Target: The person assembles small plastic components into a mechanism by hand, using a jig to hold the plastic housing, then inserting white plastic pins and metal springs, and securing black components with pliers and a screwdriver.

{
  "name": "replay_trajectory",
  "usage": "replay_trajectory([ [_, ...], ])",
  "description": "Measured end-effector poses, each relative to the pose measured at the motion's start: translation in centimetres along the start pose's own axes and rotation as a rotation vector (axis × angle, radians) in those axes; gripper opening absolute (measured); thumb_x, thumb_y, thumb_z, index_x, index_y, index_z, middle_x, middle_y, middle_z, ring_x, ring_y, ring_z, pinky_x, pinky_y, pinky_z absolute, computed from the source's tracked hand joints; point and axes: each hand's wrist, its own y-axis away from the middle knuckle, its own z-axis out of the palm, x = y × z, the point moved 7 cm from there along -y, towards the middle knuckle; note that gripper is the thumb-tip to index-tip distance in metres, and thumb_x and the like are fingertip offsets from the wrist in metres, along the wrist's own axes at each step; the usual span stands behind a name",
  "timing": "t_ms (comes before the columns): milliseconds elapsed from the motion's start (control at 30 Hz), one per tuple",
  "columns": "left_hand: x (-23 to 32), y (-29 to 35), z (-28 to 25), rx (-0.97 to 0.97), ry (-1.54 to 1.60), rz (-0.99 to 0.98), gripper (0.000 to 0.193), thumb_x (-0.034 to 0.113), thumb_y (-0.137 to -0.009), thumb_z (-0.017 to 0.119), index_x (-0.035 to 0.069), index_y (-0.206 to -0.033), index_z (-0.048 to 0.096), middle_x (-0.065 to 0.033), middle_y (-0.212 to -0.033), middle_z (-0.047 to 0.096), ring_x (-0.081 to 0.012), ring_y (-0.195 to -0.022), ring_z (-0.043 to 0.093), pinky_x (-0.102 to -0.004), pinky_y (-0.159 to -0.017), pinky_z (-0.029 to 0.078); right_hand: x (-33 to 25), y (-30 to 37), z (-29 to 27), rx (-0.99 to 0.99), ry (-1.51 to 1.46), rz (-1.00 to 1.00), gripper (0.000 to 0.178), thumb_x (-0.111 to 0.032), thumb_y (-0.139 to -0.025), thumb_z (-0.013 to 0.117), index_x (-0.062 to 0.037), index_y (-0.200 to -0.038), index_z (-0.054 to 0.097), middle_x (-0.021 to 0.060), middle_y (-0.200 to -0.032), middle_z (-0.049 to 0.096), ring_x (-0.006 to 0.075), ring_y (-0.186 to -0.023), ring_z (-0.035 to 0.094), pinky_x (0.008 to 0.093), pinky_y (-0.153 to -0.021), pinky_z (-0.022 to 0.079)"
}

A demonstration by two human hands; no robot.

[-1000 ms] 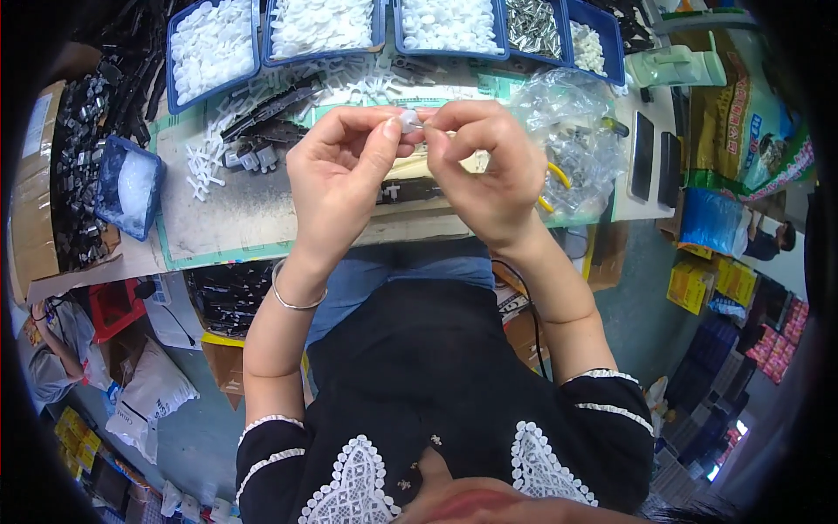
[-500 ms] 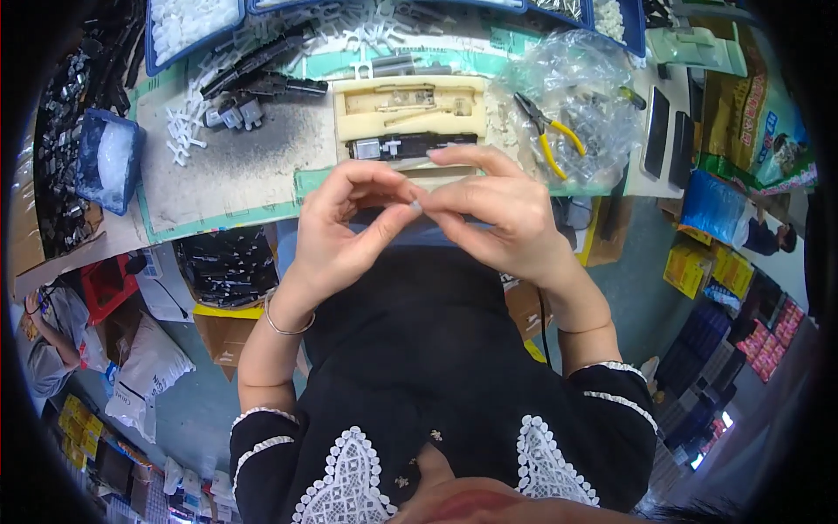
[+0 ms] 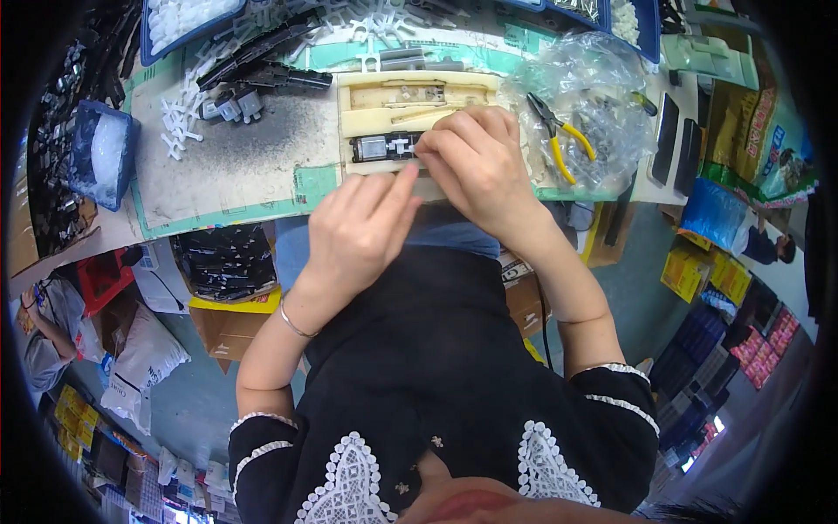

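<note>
A long black plastic part (image 3: 356, 150) with grey and white pieces in it lies in the front slot of a cream moulded holder (image 3: 367, 120). Over the right end of that part, my right hand (image 3: 480, 170) is closed in a pinch, its fingertips down at the part. Whatever it pinches is hidden by the fingers. My left hand (image 3: 358, 231) is at the holder's front edge, index finger stretched toward the right fingertips and thumb apart from it. I see nothing held in it.
Yellow-handled pliers (image 3: 559, 140) lie on a clear plastic bag (image 3: 611, 113) to the right. Black long parts (image 3: 262, 57) and white plastic pieces (image 3: 179, 122) lie at the left. Blue bins (image 3: 192, 31) line the back; another blue tray (image 3: 105, 153) stands far left.
Both hands were together in front of the holder, pinching a small whitish piece. Now the right has moved forward onto the black part, and the left has parted from it, slightly lower.
</note>
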Motion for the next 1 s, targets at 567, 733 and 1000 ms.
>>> replay_trajectory([
  [567, -0.4, 0.7, -1.2, 0.174, -0.003, 0.146, 0.033, 0.005, -0.073, 0.066, 0.003, -0.106, 0.061, -0.0023, -0.061, 0.045, -0.0172, -0.049, 0.048, -0.0298, -0.045, 0.038, 4.1, -5.5, -0.4, -0.038, -0.051, 0.048, 0.047, -0.028, -0.084, 0.062, -0.0026, -0.122, 0.051, 0.0184, -0.126, 0.049, 0.0341, -0.113, 0.049, 0.0475, -0.099, 0.035],
  [733, 0.8, 0.0, -1.4, 0.158, 0.064, 0.192, 0.033, 0.005, -0.072, 0.066, 0.002, -0.105, 0.061, -0.0027, -0.061, 0.045, -0.0174, -0.049, 0.047, -0.0301, -0.046, 0.038, 4.2, -8.2, 2.7, -0.104, 0.153, 0.032, 0.052, -0.039, -0.09, 0.051, -0.0003, -0.124, 0.048, 0.0224, -0.132, 0.045, 0.0363, -0.114, 0.048, 0.045, -0.096, 0.037],
  [1000, 0.5, 1.4, -1.5, 0.125, 0.135, 0.162, 0.032, 0.006, -0.072, 0.066, 0.002, -0.103, 0.061, -0.0028, -0.062, 0.047, -0.0175, -0.05, 0.048, -0.03, -0.046, 0.038, 3.8, -7.6, 2.4, -0.098, 0.16, 0.138, 0.05, -0.041, -0.085, 0.056, 0.0038, -0.109, 0.055, 0.0176, -0.102, 0.057, 0.0322, -0.1, 0.053, 0.0418, -0.083, 0.043],
])
